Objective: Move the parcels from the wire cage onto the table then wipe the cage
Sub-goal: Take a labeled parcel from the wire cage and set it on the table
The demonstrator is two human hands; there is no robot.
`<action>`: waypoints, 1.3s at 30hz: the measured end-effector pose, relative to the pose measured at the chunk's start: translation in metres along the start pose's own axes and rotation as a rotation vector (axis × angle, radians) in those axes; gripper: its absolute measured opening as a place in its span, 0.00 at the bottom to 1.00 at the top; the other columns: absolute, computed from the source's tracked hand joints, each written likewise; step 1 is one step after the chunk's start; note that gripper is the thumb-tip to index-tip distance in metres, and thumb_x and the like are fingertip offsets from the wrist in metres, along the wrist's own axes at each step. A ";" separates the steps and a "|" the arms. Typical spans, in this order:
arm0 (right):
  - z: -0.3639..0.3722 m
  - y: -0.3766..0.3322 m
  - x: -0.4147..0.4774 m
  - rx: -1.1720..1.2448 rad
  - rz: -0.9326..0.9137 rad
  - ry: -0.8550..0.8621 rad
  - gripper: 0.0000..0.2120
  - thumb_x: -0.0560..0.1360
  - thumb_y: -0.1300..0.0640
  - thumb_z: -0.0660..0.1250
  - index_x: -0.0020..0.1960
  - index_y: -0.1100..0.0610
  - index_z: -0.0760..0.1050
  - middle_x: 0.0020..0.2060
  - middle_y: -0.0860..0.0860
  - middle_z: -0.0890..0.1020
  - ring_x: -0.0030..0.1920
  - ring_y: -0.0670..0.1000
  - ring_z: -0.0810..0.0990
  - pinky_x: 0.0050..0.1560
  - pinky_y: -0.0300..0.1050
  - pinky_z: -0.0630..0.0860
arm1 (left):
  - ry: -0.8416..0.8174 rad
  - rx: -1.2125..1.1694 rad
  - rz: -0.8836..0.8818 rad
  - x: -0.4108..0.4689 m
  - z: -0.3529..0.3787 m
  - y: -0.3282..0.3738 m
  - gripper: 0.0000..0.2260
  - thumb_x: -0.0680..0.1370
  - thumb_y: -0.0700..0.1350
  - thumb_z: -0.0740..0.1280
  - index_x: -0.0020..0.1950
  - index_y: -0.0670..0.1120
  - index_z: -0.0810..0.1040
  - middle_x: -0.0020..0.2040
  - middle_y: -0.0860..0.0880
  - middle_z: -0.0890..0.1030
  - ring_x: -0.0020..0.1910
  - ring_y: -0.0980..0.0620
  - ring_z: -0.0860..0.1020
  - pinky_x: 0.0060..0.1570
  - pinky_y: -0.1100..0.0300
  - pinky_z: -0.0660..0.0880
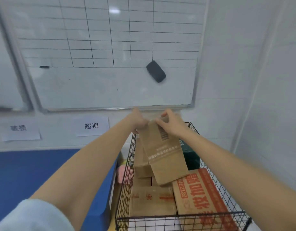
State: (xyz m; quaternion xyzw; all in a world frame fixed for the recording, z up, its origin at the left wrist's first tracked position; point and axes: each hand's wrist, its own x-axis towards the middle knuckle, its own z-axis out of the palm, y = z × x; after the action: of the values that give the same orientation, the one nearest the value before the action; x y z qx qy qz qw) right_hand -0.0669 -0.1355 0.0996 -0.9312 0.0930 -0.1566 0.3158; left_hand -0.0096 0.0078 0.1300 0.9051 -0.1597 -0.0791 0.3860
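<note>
A black wire cage (125, 172) stands right of the blue table (35, 172), filled with several cardboard parcels. Both hands hold a long brown cardboard parcel (162, 155) with a barcode, tilted up out of the cage at its far end. My left hand (139, 120) grips the parcel's upper left corner. My right hand (170, 122) grips its upper right edge. Below lie a parcel with large orange print (200, 194), a plain brown parcel with red marks (152, 200) and a dark green parcel (190, 155).
A whiteboard (110, 80) with a drawn grid hangs on the wall ahead, a black eraser (156, 71) stuck to it. Two paper labels (92, 126) are taped below it. Something pink (122, 174) sits between table and cage. A white wall is close on the right.
</note>
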 end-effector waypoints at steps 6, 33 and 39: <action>0.003 0.003 -0.006 0.045 0.081 -0.062 0.39 0.74 0.44 0.69 0.76 0.49 0.49 0.70 0.59 0.61 0.65 0.60 0.72 0.62 0.51 0.69 | -0.078 -0.240 -0.093 -0.003 0.001 -0.022 0.34 0.75 0.49 0.71 0.74 0.40 0.57 0.56 0.47 0.68 0.52 0.49 0.72 0.55 0.50 0.78; 0.021 0.004 -0.013 0.112 -0.004 0.070 0.37 0.67 0.42 0.75 0.64 0.54 0.57 0.58 0.52 0.64 0.53 0.50 0.70 0.50 0.42 0.71 | 0.076 -0.412 -0.057 0.012 -0.001 -0.034 0.21 0.76 0.56 0.64 0.58 0.42 0.67 0.53 0.44 0.76 0.51 0.46 0.78 0.46 0.47 0.80; 0.026 0.022 -0.015 0.113 0.065 0.125 0.31 0.69 0.42 0.74 0.59 0.54 0.60 0.57 0.51 0.65 0.53 0.50 0.71 0.49 0.44 0.72 | -0.109 -0.522 -0.075 0.012 0.007 -0.041 0.10 0.76 0.37 0.67 0.56 0.38 0.72 0.47 0.43 0.77 0.40 0.51 0.76 0.47 0.51 0.78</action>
State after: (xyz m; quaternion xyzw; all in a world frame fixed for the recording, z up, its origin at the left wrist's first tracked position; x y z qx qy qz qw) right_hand -0.0735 -0.1341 0.0625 -0.8968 0.1335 -0.2091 0.3662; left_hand 0.0092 0.0255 0.0952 0.7745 -0.1208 -0.1805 0.5942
